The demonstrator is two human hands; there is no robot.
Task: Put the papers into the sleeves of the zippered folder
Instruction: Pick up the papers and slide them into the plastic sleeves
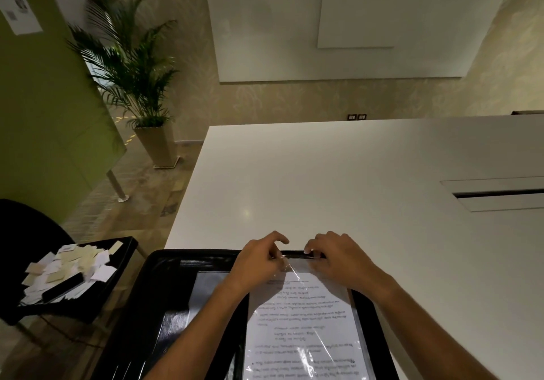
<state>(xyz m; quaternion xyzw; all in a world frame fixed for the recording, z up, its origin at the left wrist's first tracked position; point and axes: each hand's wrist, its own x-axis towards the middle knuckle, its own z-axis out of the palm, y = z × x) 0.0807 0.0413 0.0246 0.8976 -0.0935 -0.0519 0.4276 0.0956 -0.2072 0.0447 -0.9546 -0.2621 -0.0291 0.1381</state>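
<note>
The zippered folder (164, 297) lies open at the near left corner of the white worktop (323, 179), its black cover hanging over the near edge toward you; a printed paper (303, 326) sits inside a clear sleeve (357, 329) on its right-hand side, the sheet showing through glossy, wrinkled plastic. Your left hand (259, 262) and right hand (332, 257) meet at the far end of that sleeve, fingers curled narrow and pinching at its mouth; whether they grip the plastic alone or the paper's edge as well cannot be told. The sleeve looks thin, limp and slippery, catching the light in creases; the paper is light and will likely buckle if pushed from one corner, so take it by both far corners while holding the sleeve's lip apart, and slide it flat. The sheet appears nearly or fully seated; the sleeve on the left side (203, 288) shows pale, its content unclear. To the left, well apart from the folder, a black chair (23, 232) carries a heap of small paper slips (70, 268) and a dark oblong object (63, 287); a potted palm (132, 64) stands on the floor beyond.
</note>
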